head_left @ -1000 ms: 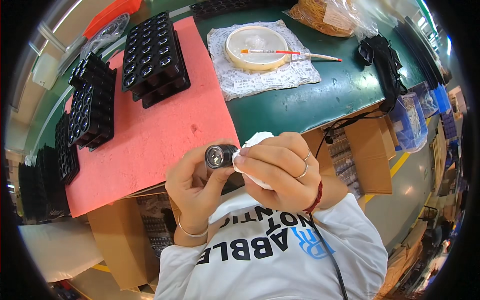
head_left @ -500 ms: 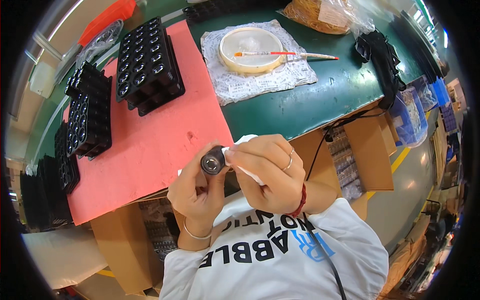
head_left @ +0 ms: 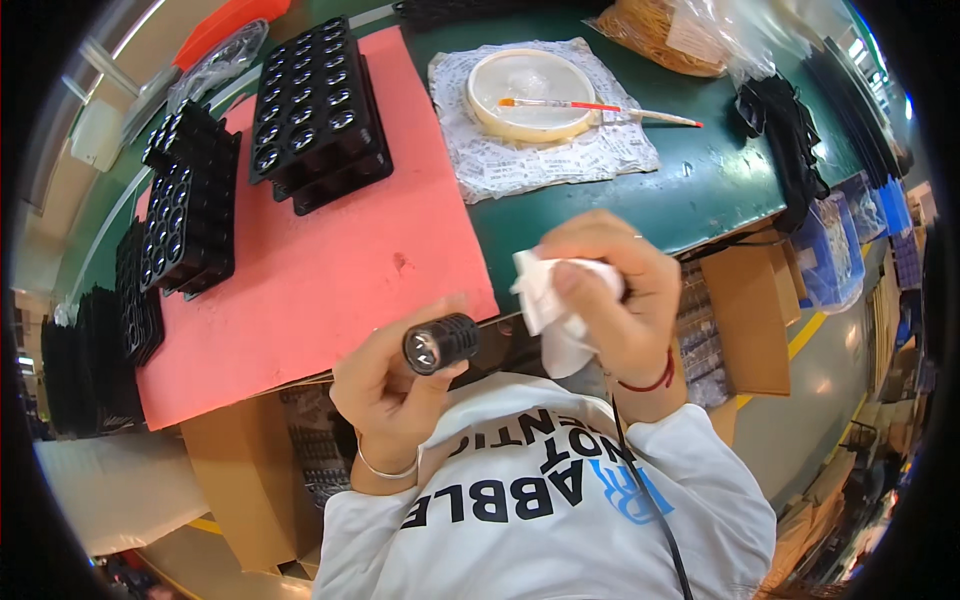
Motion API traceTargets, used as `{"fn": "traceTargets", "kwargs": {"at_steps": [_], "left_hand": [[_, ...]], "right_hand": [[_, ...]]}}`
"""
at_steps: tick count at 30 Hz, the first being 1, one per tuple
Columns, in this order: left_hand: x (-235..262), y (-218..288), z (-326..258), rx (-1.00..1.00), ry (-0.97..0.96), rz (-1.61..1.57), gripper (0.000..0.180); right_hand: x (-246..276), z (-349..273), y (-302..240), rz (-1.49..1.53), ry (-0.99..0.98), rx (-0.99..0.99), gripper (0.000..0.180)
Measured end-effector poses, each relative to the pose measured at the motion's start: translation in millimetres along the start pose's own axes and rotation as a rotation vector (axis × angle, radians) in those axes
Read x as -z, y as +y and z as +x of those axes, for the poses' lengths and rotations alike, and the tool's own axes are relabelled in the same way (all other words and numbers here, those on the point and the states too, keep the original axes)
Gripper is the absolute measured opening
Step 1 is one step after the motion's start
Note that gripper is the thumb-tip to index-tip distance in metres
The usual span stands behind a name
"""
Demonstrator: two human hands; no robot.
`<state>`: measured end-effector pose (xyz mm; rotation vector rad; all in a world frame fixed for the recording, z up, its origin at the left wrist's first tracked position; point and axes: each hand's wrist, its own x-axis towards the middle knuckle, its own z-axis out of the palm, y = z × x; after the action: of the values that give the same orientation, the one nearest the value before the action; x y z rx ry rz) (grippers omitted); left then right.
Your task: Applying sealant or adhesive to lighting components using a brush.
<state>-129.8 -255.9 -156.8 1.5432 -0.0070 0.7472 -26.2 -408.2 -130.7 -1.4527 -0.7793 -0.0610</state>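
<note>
Between the thumb and fingers of my left hand (head_left: 385, 385) is a short black cylinder with a ribbed side and a shiny round end, which looks like a flashlight head (head_left: 440, 344). Its shiny end faces left and toward me. To its right, apart from it, my right hand (head_left: 625, 290) is closed around a crumpled white cloth or tissue (head_left: 548, 300), part of which hangs below the fingers. Motion blurs the right hand a little. Both hands are held above the table's near edge.
Black trays (head_left: 320, 110) of round shiny parts stand on a pink mat (head_left: 340, 260) at left. On the green table (head_left: 690, 190), a brush (head_left: 570, 105) lies across a round lidded dish (head_left: 485, 110). Open cardboard boxes (head_left: 745, 320) stand below the table's edge.
My right hand has moved right with the white cloth, away from the black cylinder. The cylinder has turned so that its ribbed side shows. The whole view has shifted slightly.
</note>
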Motion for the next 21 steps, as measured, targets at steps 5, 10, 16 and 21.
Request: {"fn": "traceTargets", "kwargs": {"at_steps": [5, 10, 16, 21], "left_hand": [[3, 9, 4, 0.140, -0.088, -0.192, 0.029], [6, 9, 3, 0.196, -0.120, -0.242, 0.030], [6, 8, 4, 0.218, -0.160, -0.369, 0.030], [5, 3, 5, 0.153, -0.191, -0.366, 0.030]], "right_hand": [[3, -6, -11, -0.156, -0.050, 0.192, 0.020], [-9, -6, -22, -0.385, -0.052, 0.413, 0.027], [-15, -5, -24, -0.600, -0.077, 0.591, 0.032], [-16, -7, -24, -0.653, -0.110, 0.584, 0.034]]}}
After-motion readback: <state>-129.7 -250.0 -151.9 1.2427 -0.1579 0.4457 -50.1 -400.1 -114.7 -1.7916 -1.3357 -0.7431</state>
